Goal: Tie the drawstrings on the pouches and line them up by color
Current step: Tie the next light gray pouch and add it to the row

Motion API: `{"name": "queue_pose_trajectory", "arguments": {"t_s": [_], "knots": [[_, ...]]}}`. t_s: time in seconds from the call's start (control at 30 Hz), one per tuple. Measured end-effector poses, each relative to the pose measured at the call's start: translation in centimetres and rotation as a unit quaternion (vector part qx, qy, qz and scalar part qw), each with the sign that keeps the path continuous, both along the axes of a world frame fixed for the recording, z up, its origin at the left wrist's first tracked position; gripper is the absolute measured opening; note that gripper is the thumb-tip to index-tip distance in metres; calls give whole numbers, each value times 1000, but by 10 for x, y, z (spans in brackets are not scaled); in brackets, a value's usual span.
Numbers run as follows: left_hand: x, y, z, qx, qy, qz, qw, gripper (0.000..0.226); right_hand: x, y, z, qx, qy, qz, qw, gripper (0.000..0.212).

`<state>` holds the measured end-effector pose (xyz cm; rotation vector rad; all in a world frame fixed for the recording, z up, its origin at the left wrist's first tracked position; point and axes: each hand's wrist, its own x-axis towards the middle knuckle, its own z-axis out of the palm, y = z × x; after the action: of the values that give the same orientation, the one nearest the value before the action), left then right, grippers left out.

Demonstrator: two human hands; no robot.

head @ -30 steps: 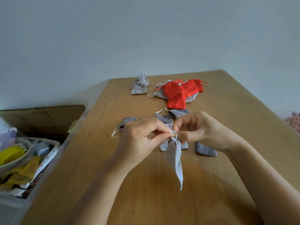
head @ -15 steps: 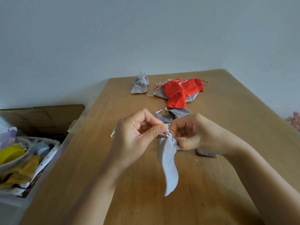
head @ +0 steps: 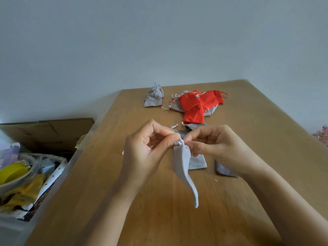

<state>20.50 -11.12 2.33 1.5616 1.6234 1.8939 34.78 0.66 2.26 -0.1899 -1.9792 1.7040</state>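
Observation:
A grey pouch [head: 183, 167] hangs above the wooden table [head: 248, 139], its neck gathered tight. My left hand [head: 149, 148] and my right hand [head: 211, 144] both pinch its silver drawstring [head: 179, 143] at the top, fingertips almost touching. Several loose grey pouches [head: 197, 161] lie flat under and behind my hands. One tied grey pouch [head: 153, 96] sits at the far left of the table. A pile of red pouches [head: 197, 105] lies on more grey ones at the back.
Left of the table stands a patterned basket [head: 51, 178] with yellow cloth, a bowl and a yellow tape roll [head: 12, 173]. A cardboard box [head: 49, 132] sits behind it. Something pink [head: 322, 135] shows at the right edge.
The held pouch has swung and twisted while my fingers worked the drawstring closer at its neck. Both hands stay in about the same place.

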Motion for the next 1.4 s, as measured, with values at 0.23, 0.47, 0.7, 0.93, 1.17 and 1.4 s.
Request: {"name": "queue_pose_trajectory", "arguments": {"t_s": [0.23,0.47,0.7,0.93,1.17,1.4], "knots": [[-2,-2,1,-3,-8,9,1000,10,-5,-3,-5,-24,-15,32,999,12],[-3,-6,0,6,-9,-1,1000,6,-8,-6,-5,-91,-21,81,992,6],[-2,-6,2,29,31,-23,999,12,-10,-5,-6,-157,9,42,987,9],[-2,-2,-2,6,21,-8,1000,11,-10,-7,-7,182,-40,-57,981,3],[-10,18,-15,-63,-103,-41,992,22,-16,-7,-21,448,-28,-206,869,11],[-27,21,-19,-200,-195,-141,950,44,-14,2,-20,117,45,-191,974,4]]}}
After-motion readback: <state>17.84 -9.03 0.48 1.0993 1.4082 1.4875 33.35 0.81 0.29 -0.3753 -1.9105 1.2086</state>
